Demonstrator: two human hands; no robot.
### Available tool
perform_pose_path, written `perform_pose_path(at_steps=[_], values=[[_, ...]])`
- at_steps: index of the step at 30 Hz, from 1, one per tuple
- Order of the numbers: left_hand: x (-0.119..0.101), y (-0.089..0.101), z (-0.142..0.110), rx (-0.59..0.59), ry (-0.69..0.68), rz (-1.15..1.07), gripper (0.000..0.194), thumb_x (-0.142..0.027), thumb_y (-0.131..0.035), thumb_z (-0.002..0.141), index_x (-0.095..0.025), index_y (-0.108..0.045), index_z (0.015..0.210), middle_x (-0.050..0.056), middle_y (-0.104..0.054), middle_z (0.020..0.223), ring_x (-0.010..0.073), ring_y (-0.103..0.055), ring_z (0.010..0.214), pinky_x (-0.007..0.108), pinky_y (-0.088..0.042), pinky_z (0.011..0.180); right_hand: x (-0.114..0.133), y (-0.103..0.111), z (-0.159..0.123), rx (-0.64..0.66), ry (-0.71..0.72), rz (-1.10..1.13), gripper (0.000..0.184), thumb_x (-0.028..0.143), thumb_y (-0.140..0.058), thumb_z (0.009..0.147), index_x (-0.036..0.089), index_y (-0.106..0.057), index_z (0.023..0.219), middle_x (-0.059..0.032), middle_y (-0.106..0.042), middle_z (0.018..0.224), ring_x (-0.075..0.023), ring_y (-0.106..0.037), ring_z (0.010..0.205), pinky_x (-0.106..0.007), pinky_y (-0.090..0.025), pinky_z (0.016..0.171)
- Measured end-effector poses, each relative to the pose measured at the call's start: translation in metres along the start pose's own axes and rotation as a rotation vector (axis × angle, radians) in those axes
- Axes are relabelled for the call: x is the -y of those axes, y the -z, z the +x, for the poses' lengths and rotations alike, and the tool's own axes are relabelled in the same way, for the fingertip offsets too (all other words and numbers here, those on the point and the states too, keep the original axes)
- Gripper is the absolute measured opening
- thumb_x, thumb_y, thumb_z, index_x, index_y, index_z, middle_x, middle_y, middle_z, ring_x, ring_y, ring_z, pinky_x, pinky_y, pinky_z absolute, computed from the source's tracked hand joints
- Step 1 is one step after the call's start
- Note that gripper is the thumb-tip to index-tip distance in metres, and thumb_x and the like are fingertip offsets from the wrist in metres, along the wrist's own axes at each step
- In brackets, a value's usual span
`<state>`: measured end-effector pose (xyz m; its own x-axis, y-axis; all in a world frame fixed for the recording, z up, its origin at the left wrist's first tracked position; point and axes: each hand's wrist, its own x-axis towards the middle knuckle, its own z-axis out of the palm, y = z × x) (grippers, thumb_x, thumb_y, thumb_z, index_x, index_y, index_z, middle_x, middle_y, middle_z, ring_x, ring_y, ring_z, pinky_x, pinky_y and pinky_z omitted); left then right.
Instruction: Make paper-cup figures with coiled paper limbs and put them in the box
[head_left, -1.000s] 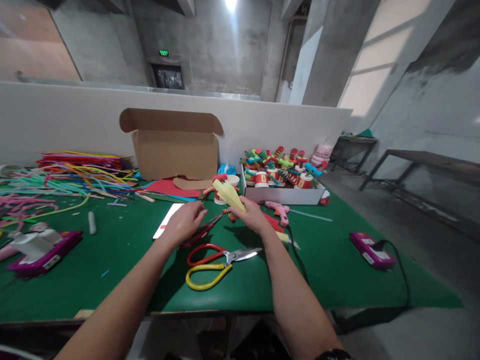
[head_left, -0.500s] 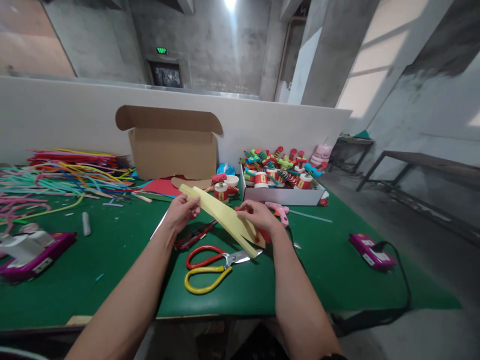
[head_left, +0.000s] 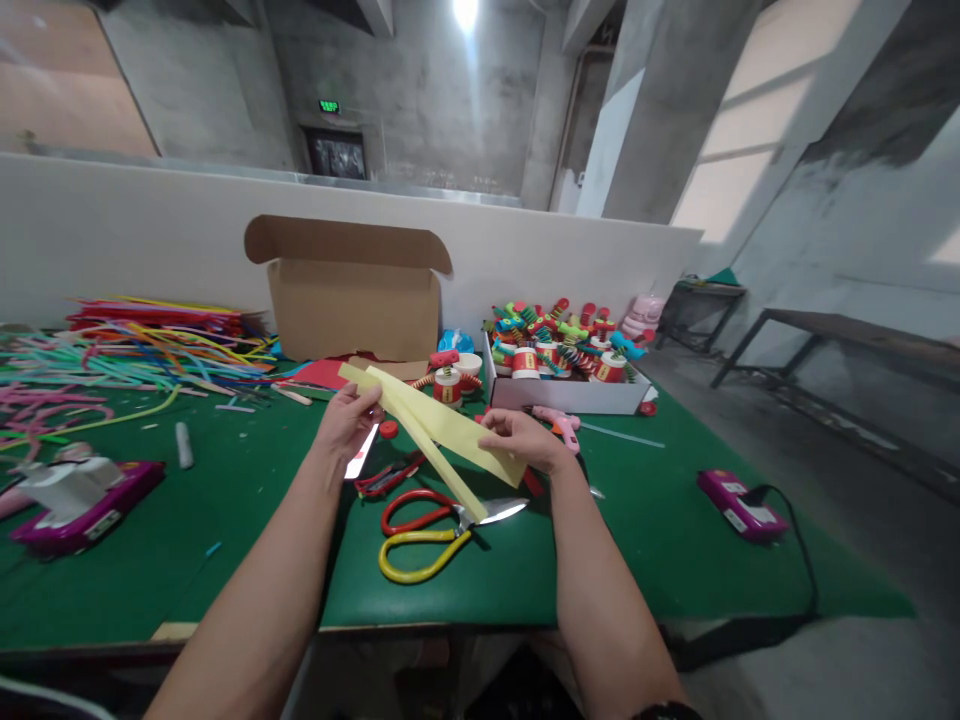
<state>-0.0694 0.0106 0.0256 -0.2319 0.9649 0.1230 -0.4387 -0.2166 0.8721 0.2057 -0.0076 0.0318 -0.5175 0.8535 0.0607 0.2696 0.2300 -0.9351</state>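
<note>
My left hand [head_left: 350, 418] is closed on the upper left ends of a yellow paper sheet [head_left: 442, 424] and a narrow yellow paper strip [head_left: 435, 455]. The wider sheet runs across to my right hand [head_left: 521, 437], whose thumb and fingers pinch its right part. From the left hand the strip slants down, its free end in front of the scissors [head_left: 424, 537]. Those scissors, with one red and one yellow handle, lie spread on the green table. Red-handled pliers [head_left: 388, 476] lie behind them, and a red bottle-cap-like disc [head_left: 388, 429] sits beside my left hand.
A white box [head_left: 577, 392] of colourful cup figures stands behind my right hand, near a pink glue gun [head_left: 561, 424]. Pipe cleaners [head_left: 157, 345] heap up at the left. Purple power strips [head_left: 90, 515] lie on both sides. An open cardboard box [head_left: 356, 305] stands at the back.
The narrow strip and the wider sheet have swung apart, leaving a gap between them. My left hand has moved slightly left, uncovering the red disc. The view has shifted a little.
</note>
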Motion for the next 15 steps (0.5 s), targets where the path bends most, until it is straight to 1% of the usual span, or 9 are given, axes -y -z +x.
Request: perform_pose_path(at_steps=[3,5,8,11,13,15], values=[[0.000,0.002,0.002,-0.023,-0.024,0.036,0.038,-0.028,-0.084,0.046,-0.016,-0.060,0.073,-0.002,-0.062,0.067,0.0089,-0.054,0.055,0.019,-0.037,0.046,-0.003,0.001,0.000,-0.076,-0.005,-0.117,0.026,0.041,-0.065,0.074,0.016,-0.060,0.077,0.0036,-0.057,0.068,-0.0104,-0.050,0.063,-0.021,-0.037,0.057],[0.002,0.002,0.001,-0.061,-0.053,0.065,0.039,-0.029,-0.083,0.045,-0.015,-0.061,0.073,-0.001,-0.063,0.067,0.0094,-0.054,0.055,0.019,-0.038,0.046,-0.004,0.002,0.001,-0.174,0.013,-0.226,0.020,0.036,-0.061,0.075,0.016,-0.060,0.072,0.0038,-0.056,0.065,-0.0107,-0.049,0.062,-0.021,-0.036,0.057],[0.008,-0.001,0.000,-0.145,-0.090,0.090,0.038,-0.029,-0.082,0.043,-0.016,-0.053,0.064,-0.004,-0.059,0.060,0.0076,-0.051,0.050,0.020,-0.041,0.047,-0.006,0.004,0.003,-0.339,0.046,-0.347,0.017,0.031,-0.058,0.076,0.017,-0.061,0.069,0.0018,-0.060,0.068,-0.0131,-0.053,0.068,-0.023,-0.038,0.063],[0.012,-0.003,-0.003,-0.165,-0.067,0.105,0.044,-0.027,-0.081,0.043,-0.019,-0.041,0.059,-0.009,-0.049,0.052,0.0071,-0.050,0.045,0.021,-0.044,0.047,-0.003,0.009,0.003,-0.442,0.004,-0.409,0.014,0.028,-0.057,0.078,0.017,-0.063,0.072,-0.0016,-0.065,0.074,-0.0163,-0.057,0.074,-0.026,-0.042,0.070],[0.012,-0.002,-0.003,-0.187,-0.043,0.096,0.048,-0.025,-0.080,0.044,-0.021,-0.035,0.060,-0.012,-0.042,0.048,0.0081,-0.051,0.043,0.021,-0.043,0.045,0.005,0.011,0.002,-0.536,-0.036,-0.483,0.011,0.022,-0.056,0.079,0.016,-0.065,0.079,-0.0055,-0.068,0.082,-0.0191,-0.060,0.081,-0.029,-0.044,0.077],[0.011,0.001,-0.001,-0.241,-0.038,0.059,0.049,-0.022,-0.077,0.046,-0.022,-0.031,0.062,-0.013,-0.039,0.047,0.0084,-0.052,0.041,0.020,-0.042,0.043,0.019,0.008,-0.003,-0.710,-0.037,-0.599,0.017,0.018,-0.056,0.080,0.014,-0.066,0.093,-0.0114,-0.068,0.097,-0.0231,-0.059,0.094,-0.034,-0.043,0.087]])
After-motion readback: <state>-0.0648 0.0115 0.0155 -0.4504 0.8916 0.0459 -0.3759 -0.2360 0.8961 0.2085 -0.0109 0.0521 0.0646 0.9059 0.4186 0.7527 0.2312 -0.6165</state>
